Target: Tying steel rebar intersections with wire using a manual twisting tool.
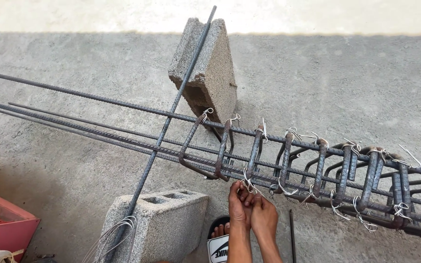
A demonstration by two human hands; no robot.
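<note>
Wire point(247, 184), thin and silver, is pinched in the bunched fingertips of both hands at a lower bar of the steel cage point(317, 170). Left hand point(240, 204) and right hand point(264, 216) press together, fingers curled tight around the wire ends. Similar wire twists bind each rusty brown bent loop to the long ribbed bars. Those bars run left across 2 grey concrete blocks, one tilted point(210, 73), one lying flat point(164, 221). A sandalled foot point(219, 238) stands below.
</note>
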